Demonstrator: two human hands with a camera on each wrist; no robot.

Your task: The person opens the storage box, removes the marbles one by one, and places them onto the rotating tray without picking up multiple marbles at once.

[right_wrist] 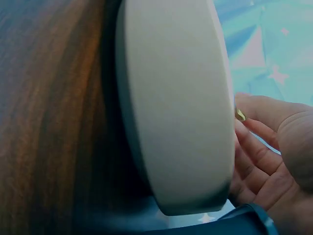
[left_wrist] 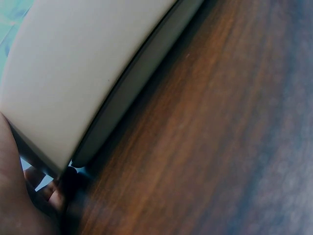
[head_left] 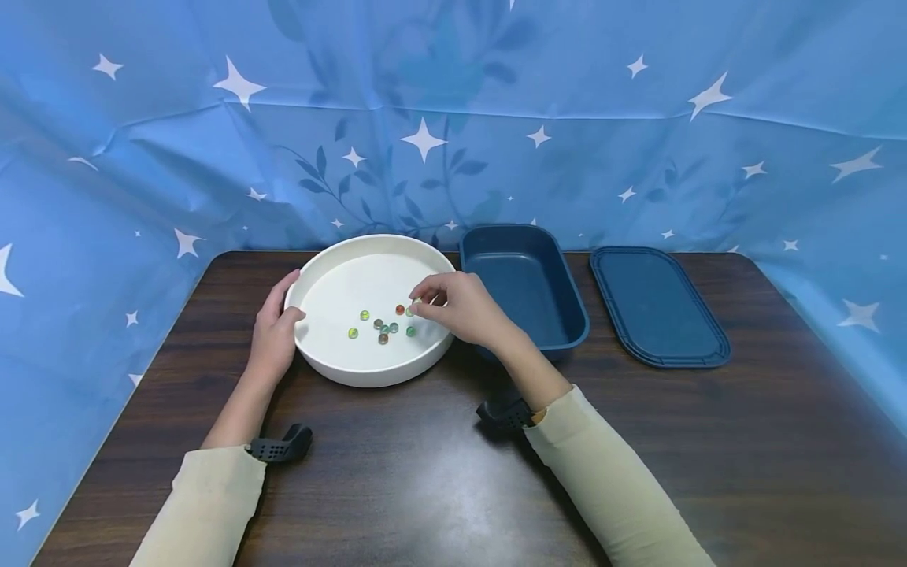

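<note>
A round white tray [head_left: 333,276] with a raised wall sits on the table, several glass marbles [head_left: 383,330] in green, yellow, brown and red scattered over its floor. My left hand [head_left: 272,327] grips the tray's left side, thumb over the rim and fingers along the outer wall. Over the tray's right part, my right hand [head_left: 460,303] pinches a yellow-green marble [right_wrist: 240,114] between thumb and fingertips. A red marble [head_left: 400,309] lies just left of those fingertips. In the left wrist view, the tray's outer wall fills the upper left, beside part of the hand.
Right of the tray stands a deep dark-blue rectangular bin [head_left: 520,276], partly behind my right hand and wrist. Farther right a flat blue lid [head_left: 659,307] lies on the dark wooden table [head_left: 397,465]. A blue star-patterned cloth [head_left: 567,87] hangs behind the table.
</note>
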